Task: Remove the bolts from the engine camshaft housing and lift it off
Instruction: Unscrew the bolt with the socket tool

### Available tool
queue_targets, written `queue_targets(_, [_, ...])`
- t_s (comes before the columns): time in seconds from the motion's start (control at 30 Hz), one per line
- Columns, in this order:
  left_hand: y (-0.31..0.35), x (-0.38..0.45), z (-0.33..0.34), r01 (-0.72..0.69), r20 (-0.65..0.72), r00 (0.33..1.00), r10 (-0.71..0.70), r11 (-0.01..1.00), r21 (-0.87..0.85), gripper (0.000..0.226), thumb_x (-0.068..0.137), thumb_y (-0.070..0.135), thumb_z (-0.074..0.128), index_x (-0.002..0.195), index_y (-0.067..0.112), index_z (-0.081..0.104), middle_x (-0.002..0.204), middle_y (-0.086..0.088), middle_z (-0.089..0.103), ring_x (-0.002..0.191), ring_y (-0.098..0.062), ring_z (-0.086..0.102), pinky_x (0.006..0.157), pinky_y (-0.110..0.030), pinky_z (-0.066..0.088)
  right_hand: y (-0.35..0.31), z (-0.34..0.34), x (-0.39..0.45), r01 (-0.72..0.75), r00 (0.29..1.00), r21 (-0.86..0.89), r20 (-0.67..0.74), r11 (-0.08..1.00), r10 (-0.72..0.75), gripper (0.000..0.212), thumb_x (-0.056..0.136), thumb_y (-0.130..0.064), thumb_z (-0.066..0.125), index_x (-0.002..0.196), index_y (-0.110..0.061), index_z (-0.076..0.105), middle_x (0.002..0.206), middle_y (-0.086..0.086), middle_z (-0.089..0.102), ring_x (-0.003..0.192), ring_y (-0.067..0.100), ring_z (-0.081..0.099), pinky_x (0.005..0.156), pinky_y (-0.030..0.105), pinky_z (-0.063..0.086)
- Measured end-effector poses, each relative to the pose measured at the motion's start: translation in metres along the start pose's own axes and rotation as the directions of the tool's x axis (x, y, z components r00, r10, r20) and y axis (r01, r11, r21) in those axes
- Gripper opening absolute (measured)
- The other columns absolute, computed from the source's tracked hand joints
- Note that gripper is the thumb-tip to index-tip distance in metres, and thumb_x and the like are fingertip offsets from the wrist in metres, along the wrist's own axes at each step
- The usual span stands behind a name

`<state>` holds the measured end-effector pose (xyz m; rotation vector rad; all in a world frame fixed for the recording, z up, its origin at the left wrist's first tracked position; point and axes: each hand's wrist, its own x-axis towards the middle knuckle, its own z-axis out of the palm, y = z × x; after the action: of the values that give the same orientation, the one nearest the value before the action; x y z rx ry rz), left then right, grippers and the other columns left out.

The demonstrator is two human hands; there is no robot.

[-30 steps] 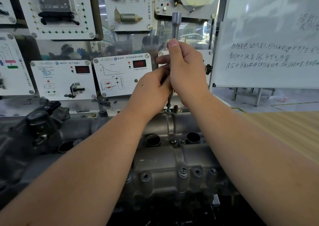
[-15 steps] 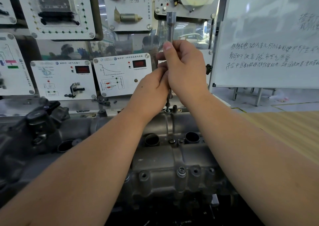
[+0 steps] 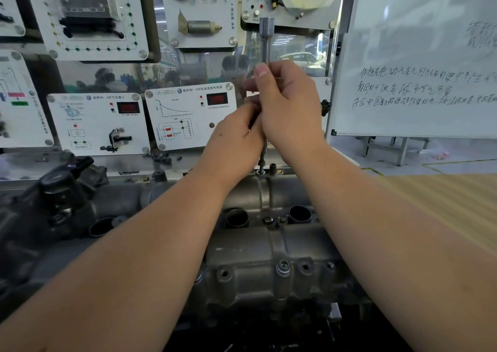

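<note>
A grey cast camshaft housing (image 3: pixel 255 247) lies across the engine in front of me. A long steel socket extension (image 3: pixel 265 40) stands upright on a bolt (image 3: pixel 261 169) at the housing's far edge. My right hand (image 3: pixel 290 109) grips the tool's shaft high up, thumb pointing upward. Just below it, my left hand (image 3: pixel 236 139) holds the same shaft; the fingers are hidden behind the hand. Two more bolts sit in the housing, one in the middle (image 3: pixel 268 219) and one in the near row (image 3: pixel 283 265).
Black engine parts (image 3: pixel 53 198) crowd the left side. White training panels (image 3: pixel 102 123) with sensors line the wall behind. A whiteboard (image 3: pixel 419 56) with writing stands at the right, above a wooden bench top (image 3: pixel 451 204).
Both hands stay on the tool, and my right hand has shifted slightly on the shaft. The tool's upper end has drifted a little to the left.
</note>
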<state>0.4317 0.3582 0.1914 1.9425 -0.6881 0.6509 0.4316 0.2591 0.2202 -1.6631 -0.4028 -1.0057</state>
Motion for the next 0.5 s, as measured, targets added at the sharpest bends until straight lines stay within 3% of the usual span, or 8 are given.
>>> queue_targets(0.1, [-0.0016, 0.0001, 0.0005, -0.008, 0.004, 1.0, 0.008, 1.0, -0.013, 0.025, 0.108, 0.022, 0.042, 0.093, 0.015, 0.06, 0.071, 0.003, 0.062, 0.057, -0.003, 0.054, 0.055, -0.018, 0.04, -0.0003, 0.0001, 0.001, -0.035, 0.999, 0.008, 0.001, 0.999, 0.035, 0.027, 0.106, -0.026, 0.048, 0.098, -0.013, 0.07, 0.085, -0.008, 0.074, 0.068, -0.004, 0.067, 0.064, 0.011, 0.049])
queue_targets(0.17, [-0.0009, 0.001, -0.001, -0.025, 0.002, 1.0, 0.025, 0.999, 0.025, 0.023, 0.106, 0.019, 0.046, 0.085, 0.023, 0.056, 0.066, 0.01, 0.058, 0.055, 0.002, 0.052, 0.05, -0.012, 0.035, -0.0012, 0.0009, 0.0009, -0.058, 0.998, 0.029, 0.007, 0.998, 0.058, 0.032, 0.107, -0.028, 0.045, 0.091, -0.014, 0.069, 0.082, -0.005, 0.075, 0.068, 0.0, 0.068, 0.071, 0.022, 0.054])
queue_targets(0.27, [-0.0024, 0.0038, -0.002, -0.001, -0.004, 1.0, 0.001, 0.999, 0.043, 0.01, 0.1, 0.016, 0.053, 0.094, 0.017, 0.06, 0.073, 0.007, 0.062, 0.06, -0.001, 0.054, 0.052, -0.016, 0.035, -0.0035, 0.002, -0.0007, -0.063, 0.997, 0.068, 0.04, 0.996, 0.061, 0.029, 0.104, -0.033, 0.051, 0.102, -0.008, 0.065, 0.081, -0.001, 0.075, 0.079, 0.009, 0.071, 0.082, 0.039, 0.057])
queue_targets(0.33, [-0.0029, 0.0043, -0.0019, 0.016, -0.008, 1.0, -0.016, 0.998, 0.055, 0.011, 0.096, 0.013, 0.054, 0.103, 0.01, 0.062, 0.081, -0.001, 0.067, 0.068, -0.012, 0.059, 0.054, -0.021, 0.039, -0.0031, 0.0025, -0.0026, -0.071, 0.996, 0.079, 0.052, 0.994, 0.067, 0.024, 0.101, -0.036, 0.057, 0.111, -0.015, 0.057, 0.082, -0.003, 0.076, 0.081, 0.007, 0.072, 0.083, 0.038, 0.058])
queue_targets(0.43, [-0.001, 0.0023, -0.0014, 0.004, -0.006, 1.0, -0.004, 0.998, 0.058, 0.017, 0.098, 0.015, 0.053, 0.112, 0.012, 0.062, 0.089, -0.005, 0.07, 0.08, -0.023, 0.065, 0.066, -0.031, 0.048, -0.0012, 0.0017, -0.0021, -0.034, 0.999, 0.051, 0.031, 0.998, 0.032, 0.011, 0.102, -0.031, 0.056, 0.096, -0.022, 0.054, 0.081, -0.004, 0.075, 0.08, 0.01, 0.072, 0.08, 0.037, 0.058])
queue_targets(0.5, [0.0004, 0.0003, -0.0004, -0.002, 0.003, 1.0, 0.002, 1.0, 0.015, 0.019, 0.104, 0.021, 0.047, 0.115, 0.016, 0.063, 0.089, -0.005, 0.071, 0.08, -0.022, 0.066, 0.069, -0.037, 0.05, -0.0002, 0.0008, -0.0006, -0.008, 1.0, 0.014, 0.007, 1.0, 0.007, 0.014, 0.103, -0.028, 0.053, 0.092, -0.021, 0.059, 0.083, -0.007, 0.074, 0.08, 0.006, 0.07, 0.075, 0.026, 0.056])
